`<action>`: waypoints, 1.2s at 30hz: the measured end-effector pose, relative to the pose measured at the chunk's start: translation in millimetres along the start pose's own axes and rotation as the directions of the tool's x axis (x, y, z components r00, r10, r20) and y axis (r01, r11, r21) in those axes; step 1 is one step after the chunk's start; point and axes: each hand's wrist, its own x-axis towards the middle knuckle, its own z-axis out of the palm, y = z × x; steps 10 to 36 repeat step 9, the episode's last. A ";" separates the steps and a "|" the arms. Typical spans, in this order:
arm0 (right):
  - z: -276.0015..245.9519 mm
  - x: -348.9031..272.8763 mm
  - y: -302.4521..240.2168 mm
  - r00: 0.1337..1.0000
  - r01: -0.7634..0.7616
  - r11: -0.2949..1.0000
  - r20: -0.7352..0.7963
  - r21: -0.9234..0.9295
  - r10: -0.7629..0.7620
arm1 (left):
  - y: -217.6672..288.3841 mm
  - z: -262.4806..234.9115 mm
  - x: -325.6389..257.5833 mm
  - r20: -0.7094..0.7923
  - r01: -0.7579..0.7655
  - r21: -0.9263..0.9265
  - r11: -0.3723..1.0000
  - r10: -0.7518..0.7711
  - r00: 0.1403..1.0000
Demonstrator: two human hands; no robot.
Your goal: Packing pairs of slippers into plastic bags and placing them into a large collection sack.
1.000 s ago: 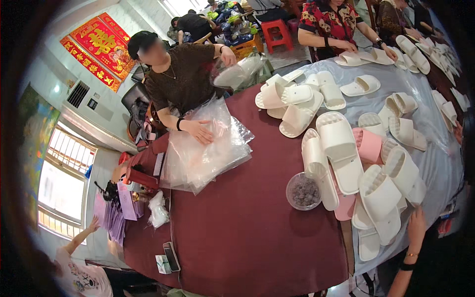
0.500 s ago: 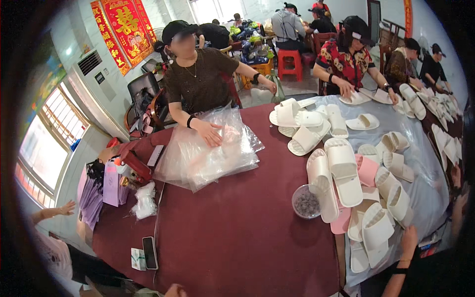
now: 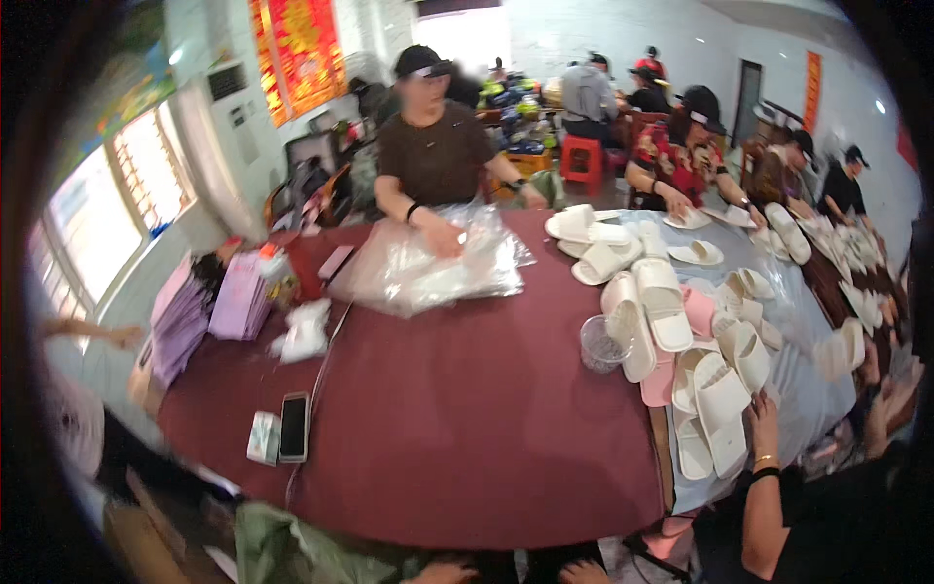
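Observation:
My left hand (image 3: 444, 571) and my right hand (image 3: 584, 572) show only in part at the lower edge, below the table's near rim. Most of their fingers are cut off or blurred, and I see nothing held in either. In front of them lies the dark red tabletop (image 3: 467, 438). Left of centre, a black-screened phone (image 3: 294, 428) rests beside a small white-and-green packet (image 3: 263, 438). Cream slide slippers (image 3: 665, 316) and a few pink ones (image 3: 658, 378) are heaped to the right, next to a clear round tub (image 3: 604, 345) with small dark contents.
Across the table a person rests one hand on clear plastic bags (image 3: 428, 273). Lilac flat packs (image 3: 239, 297) and a white bundle (image 3: 306, 331) sit at the left. Right, a co-worker's hand (image 3: 764, 423) touches the slippers. A green sack (image 3: 292, 550) stands below the table.
My view has tilted down and shifted, bringing the table's near edge and both my hands into the picture; one hand showed at the lower edge before. The slippers and bags keep their places.

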 end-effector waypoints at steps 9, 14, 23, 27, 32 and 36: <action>25.2 -42.1 -22.3 0.924 -0.129 0.979 0.378 0.159 0.060 | 42.5 -37.4 -2.8 0.035 0.191 -0.321 0.928 -0.190 0.981; 25.2 -42.1 -22.3 0.924 -0.129 0.979 0.378 0.159 0.060 | 42.5 -37.4 -2.8 0.035 0.191 -0.321 0.928 -0.190 0.981; 25.2 -42.1 -22.3 0.924 -0.129 0.979 0.378 0.159 0.060 | 42.5 -37.4 -2.8 0.035 0.191 -0.321 0.928 -0.190 0.981; 25.2 -42.1 -22.3 0.924 -0.129 0.979 0.378 0.159 0.060 | 42.5 -37.4 -2.8 0.035 0.191 -0.321 0.928 -0.190 0.981; 25.2 -42.1 -22.3 0.924 -0.129 0.979 0.378 0.159 0.060 | 42.5 -37.4 -2.8 0.035 0.191 -0.321 0.928 -0.190 0.981; 25.2 -42.1 -22.3 0.924 -0.129 0.979 0.378 0.159 0.060 | 42.5 -37.4 -2.8 0.035 0.191 -0.321 0.928 -0.190 0.981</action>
